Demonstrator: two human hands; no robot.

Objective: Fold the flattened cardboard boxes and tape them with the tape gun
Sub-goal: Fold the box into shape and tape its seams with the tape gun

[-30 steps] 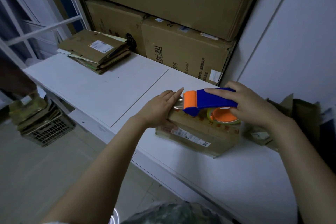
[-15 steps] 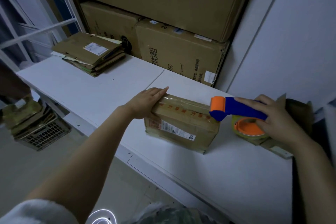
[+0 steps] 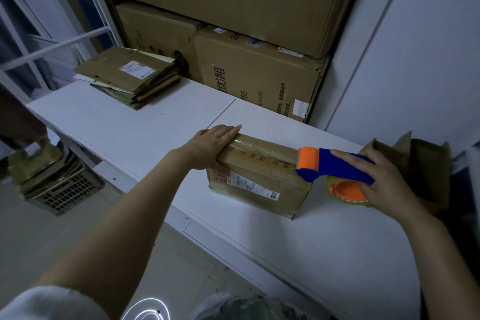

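Note:
A small folded cardboard box [image 3: 257,176] lies on the white table [image 3: 135,125], a strip of clear tape running along its top. My left hand [image 3: 213,144] rests flat on the box's left end, fingers straight. My right hand [image 3: 381,176] grips the blue handle of the tape gun [image 3: 335,167]. Its orange roller sits at the box's right top edge, and the orange tape roll hangs beside the box's right side. A stack of flattened cardboard boxes [image 3: 130,76] lies at the far left of the table.
Large brown cartons [image 3: 254,73] are stacked against the wall behind the table. An open cardboard box [image 3: 420,163] stands at the right, just behind the tape gun. A mesh basket [image 3: 65,189] of flattened cardboard sits on the floor at the left.
My right hand pulled the tape gun from the box's left end across its top to the right edge, laying tape. My left hand stayed on the left end.

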